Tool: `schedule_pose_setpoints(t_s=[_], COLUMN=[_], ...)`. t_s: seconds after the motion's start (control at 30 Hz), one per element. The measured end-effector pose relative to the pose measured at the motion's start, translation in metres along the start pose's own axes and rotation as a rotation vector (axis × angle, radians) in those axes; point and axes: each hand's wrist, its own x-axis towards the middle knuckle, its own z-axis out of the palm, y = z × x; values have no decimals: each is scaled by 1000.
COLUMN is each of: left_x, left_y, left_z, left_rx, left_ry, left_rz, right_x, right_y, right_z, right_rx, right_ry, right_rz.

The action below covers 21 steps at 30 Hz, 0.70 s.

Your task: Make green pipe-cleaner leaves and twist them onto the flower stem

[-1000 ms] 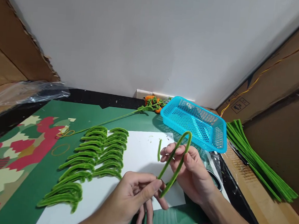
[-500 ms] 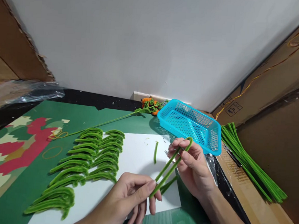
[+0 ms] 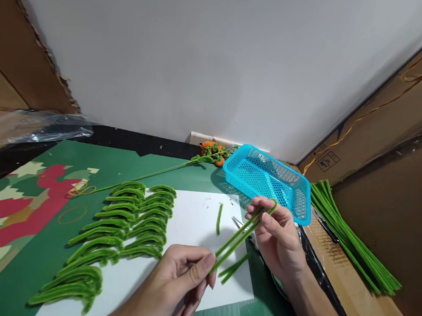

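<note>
A green pipe cleaner (image 3: 239, 235), bent double into a long narrow loop, stretches between my two hands above the white paper (image 3: 191, 224). My left hand (image 3: 190, 275) pinches its two ends between thumb and fingers. Around the bent end, my right hand (image 3: 276, 226) is closed, thumb against the fuzzy stems. Beneath the loop lie crossed short green pieces (image 3: 234, 268), and a single short piece (image 3: 219, 219) sits farther back. Scissors (image 3: 240, 223) lie partly hidden behind my right hand. To the left, curved green pipe-cleaner shapes (image 3: 114, 223) are laid out in two columns.
A blue perforated basket (image 3: 267, 182) stands behind my right hand. Long green pipe cleaners (image 3: 354, 237) lie on cardboard at the right, beside a dark-handled tool (image 3: 325, 225). An orange flower stem (image 3: 211, 151) rests at the back. A rubber band (image 3: 72, 215) lies on the left.
My right hand has shifted slightly right and down, and the pipe cleaner's folded sides lie closer together near the bend. The crossed pieces and scissors tips show more clearly.
</note>
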Motion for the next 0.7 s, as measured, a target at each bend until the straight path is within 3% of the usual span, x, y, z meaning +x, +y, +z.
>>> schedule_pose_setpoints(t_s=[0.2, 0.43, 0.7], left_x=[-1, -2, 2], left_y=[1, 4, -1], left_z=[1, 3, 3], left_rx=[-18, -96, -124], left_ry=[2, -25, -128], left_rz=[8, 14, 35], right_x=[-1, -2, -1], right_y=[-4, -1, -1], right_z=[1, 1, 2], right_rx=[-25, 44, 57], right_ry=[27, -55, -99], right_rz=[-17, 22, -3])
